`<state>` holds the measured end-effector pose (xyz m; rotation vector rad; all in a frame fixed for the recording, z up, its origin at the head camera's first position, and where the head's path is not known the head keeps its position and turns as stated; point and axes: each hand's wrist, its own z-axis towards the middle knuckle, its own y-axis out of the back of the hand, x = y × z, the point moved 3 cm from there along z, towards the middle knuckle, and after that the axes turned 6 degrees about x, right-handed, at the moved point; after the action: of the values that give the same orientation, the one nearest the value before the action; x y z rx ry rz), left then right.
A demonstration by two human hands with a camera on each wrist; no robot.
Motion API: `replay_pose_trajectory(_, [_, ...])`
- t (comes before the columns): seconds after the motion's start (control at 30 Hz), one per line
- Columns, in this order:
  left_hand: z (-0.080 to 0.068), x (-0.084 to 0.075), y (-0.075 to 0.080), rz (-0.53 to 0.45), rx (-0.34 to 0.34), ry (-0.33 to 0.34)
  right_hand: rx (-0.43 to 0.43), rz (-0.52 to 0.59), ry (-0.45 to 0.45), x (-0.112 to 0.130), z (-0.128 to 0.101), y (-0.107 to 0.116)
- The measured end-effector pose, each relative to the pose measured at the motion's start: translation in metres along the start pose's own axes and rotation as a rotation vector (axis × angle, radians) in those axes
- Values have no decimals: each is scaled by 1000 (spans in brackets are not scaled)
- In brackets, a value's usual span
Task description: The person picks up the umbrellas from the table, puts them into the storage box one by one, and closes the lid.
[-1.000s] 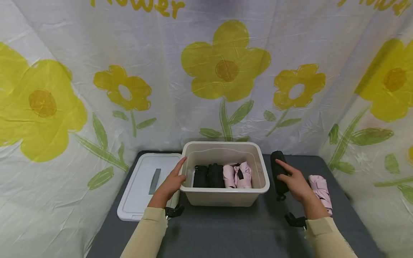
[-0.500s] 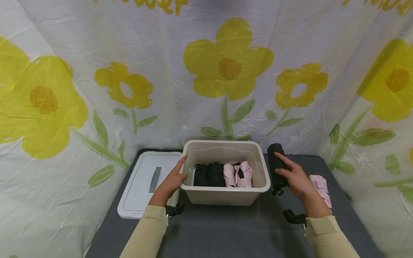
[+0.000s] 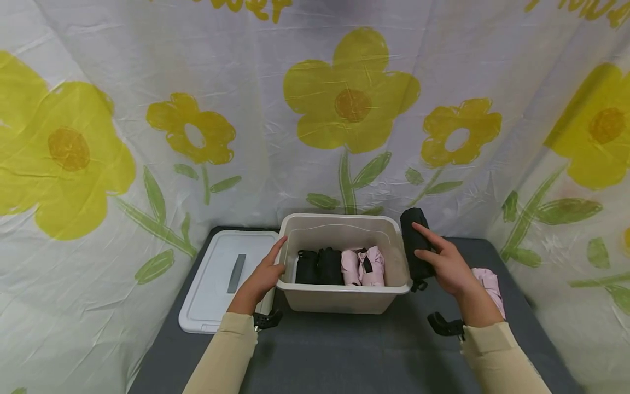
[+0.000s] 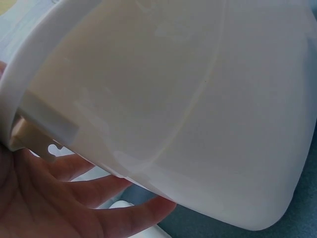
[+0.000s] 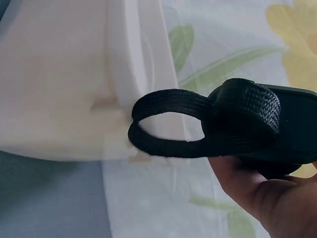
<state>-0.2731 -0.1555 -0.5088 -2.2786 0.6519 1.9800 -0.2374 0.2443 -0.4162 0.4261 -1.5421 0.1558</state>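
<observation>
1. Left of our left fingers (image 3: 276, 250), the lid (image 3: 209, 295); right, the bin (image 3: 344, 290).
2. Inside it, between our left and right fingers (image 3: 429, 235), sit four umbrellas (image 3: 330, 268).
3. In our right fingers, beside the bin: a fifth umbrella (image 3: 412, 239); right of them, a sixth umbrella (image 3: 489, 282).

Light's pretty soft and even, with fuzzy shadows on the tabletop (image 3: 339, 355) in front of the bin (image 3: 339, 301) and little shiny creases in the sheet (image 3: 266, 109) behind it. Head view's edges look stretched. Right wrist cam: bin's blurry, black strap (image 5: 173, 101) beside it's sharper.
</observation>
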Motion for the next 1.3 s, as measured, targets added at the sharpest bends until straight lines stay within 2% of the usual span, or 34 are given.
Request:
replay_pose_trajectory(0.23, [-1, -2, 0, 2, 6, -11, 37, 6, 34, 10, 8, -7])
replay_pose_trajectory(0.4, [0, -2, 0, 5, 0, -12, 70, 21, 22, 14, 14, -13])
replay_pose_trajectory(0.9, [2, 3, 0, 6, -11, -10, 81, -127, -44, 21, 34, -25])
replay_pose_trajectory(0.97, [-1, -3, 0, 4, -6, -10, 89, -155, -48, 22, 37, -26])
replay_pose_trajectory(1.17, [-22, -34, -2, 17, 20, 5, 114, -232, -65, 22, 49, -29])
replay_pose_trajectory(1.23, [-21, -32, -2, 10, 25, 9, 122, -239, -76, 22, 52, -30])
replay_pose_trajectory(1.3, [-15, -24, -1, 1, 20, 7, 130, -261, -86, 23, 54, -32])
